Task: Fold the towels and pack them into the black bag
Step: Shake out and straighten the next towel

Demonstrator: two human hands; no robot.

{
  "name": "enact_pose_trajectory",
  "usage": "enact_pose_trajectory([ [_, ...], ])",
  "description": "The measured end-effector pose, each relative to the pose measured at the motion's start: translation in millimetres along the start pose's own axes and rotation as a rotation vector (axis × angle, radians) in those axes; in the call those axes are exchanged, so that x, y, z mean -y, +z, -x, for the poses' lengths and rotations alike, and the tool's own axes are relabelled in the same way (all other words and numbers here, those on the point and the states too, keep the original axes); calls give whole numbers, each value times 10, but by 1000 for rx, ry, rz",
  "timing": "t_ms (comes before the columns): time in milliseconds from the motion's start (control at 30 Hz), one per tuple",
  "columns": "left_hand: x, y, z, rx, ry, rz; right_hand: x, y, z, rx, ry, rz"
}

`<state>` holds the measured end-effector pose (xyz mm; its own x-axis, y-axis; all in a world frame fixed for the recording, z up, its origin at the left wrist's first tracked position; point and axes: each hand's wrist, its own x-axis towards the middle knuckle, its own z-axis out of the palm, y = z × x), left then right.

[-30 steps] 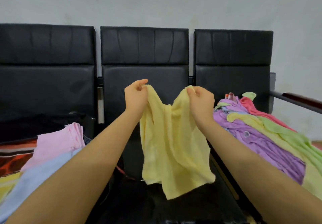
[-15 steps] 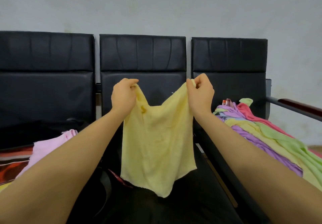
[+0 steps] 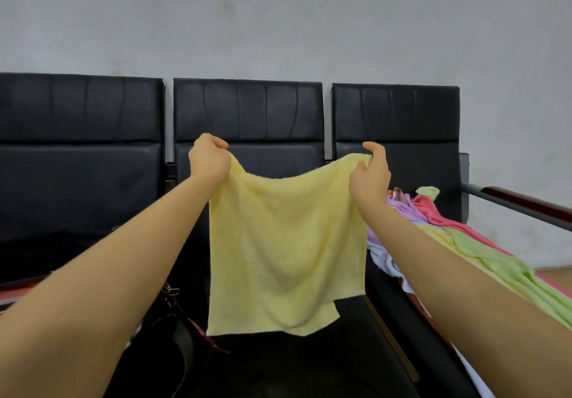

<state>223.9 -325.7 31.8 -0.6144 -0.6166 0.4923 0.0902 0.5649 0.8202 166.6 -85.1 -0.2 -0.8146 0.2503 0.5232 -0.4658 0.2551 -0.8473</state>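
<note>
At the far left I see only the black seat (image 3: 80, 162) of the bench; down by my left forearm a dark strap with a metal clip (image 3: 172, 292) hangs at the seat edge. I judge it belongs to the black bag, but the bag's mouth is hidden, so I cannot tell where the opening lies. That is my first worry: a folded towel carried that way blind could catch on the strap or miss the opening.

My left hand (image 3: 208, 159) is curled tight, pinching the top left corner of the yellow towel (image 3: 284, 249). The towel hangs spread in the air before the middle seat (image 3: 247, 112), its top edge sagging between my hands, its lower right corner already curled under. If I bring the top corners together with that curl in place, the fold will likely come out crooked.

My right hand (image 3: 370, 174) pinches the top right corner between thumb and fingers; the hold looks lighter, with little cloth in it. A quick swing could pull that corner free and drop the towel.

Furthest right, the unfolded pile of coloured towels (image 3: 483, 252) lies on the third seat, just beside my right forearm, which could drag a piece off.
</note>
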Motion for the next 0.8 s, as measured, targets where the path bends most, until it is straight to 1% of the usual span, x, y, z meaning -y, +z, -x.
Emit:
enact_pose_trajectory([
  [100,-29,-28,-16,114,-68,123,-11,-23,-26,20,-11,48],
  [167,-35,-30,-1,207,-37,11,-21,-47,-27,29,-12,67],
  [233,-5,-37,-14,230,58,-186,-38,-73,-18,35,-14,63],
  [300,57,-56,-29,176,167,-250,-57,-82,-11,25,-29,42],
  [333,82,-66,-16,150,178,-242,-65,-79,-16,1,-42,32],
  [467,181,-33,53,49,107,-96,-87,-101,-73,-120,-68,-31],
  [600,212,-22,103,-75,61,14,-40,-123,-88,-118,-29,-36],
  [700,172,-49,105,-147,-21,91,9,-113,-108,-92,8,-17],
  [800,156,-100,61,-194,-62,142,41,-120,-146,-102,-20,-52],
])
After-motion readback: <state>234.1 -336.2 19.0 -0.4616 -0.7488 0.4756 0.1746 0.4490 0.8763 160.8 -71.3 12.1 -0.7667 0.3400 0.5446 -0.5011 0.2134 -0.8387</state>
